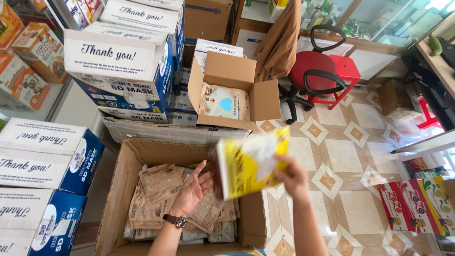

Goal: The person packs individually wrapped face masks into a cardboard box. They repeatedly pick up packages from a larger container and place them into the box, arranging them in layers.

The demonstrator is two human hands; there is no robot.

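Yellow packet stack (249, 163) | upright, tilted right | right hand (291, 178) gripping it | left hand (192, 189) open beside

Right hand (293, 178): grips blurred yellow packet (246, 166). Left hand (193, 189): open, palm up, over large carton (121, 189) of brown sachets (161, 182). Beyond: small open box (227, 76), red chair (315, 71).

Looks like a shop stockroom w/ office corner: stacked blue-white cartons (121, 71) along the wall, open cardboard boxes (232, 90) of packets, red swivel chair (310, 71), glass partition (379, 16), patterned tile floor (346, 156).
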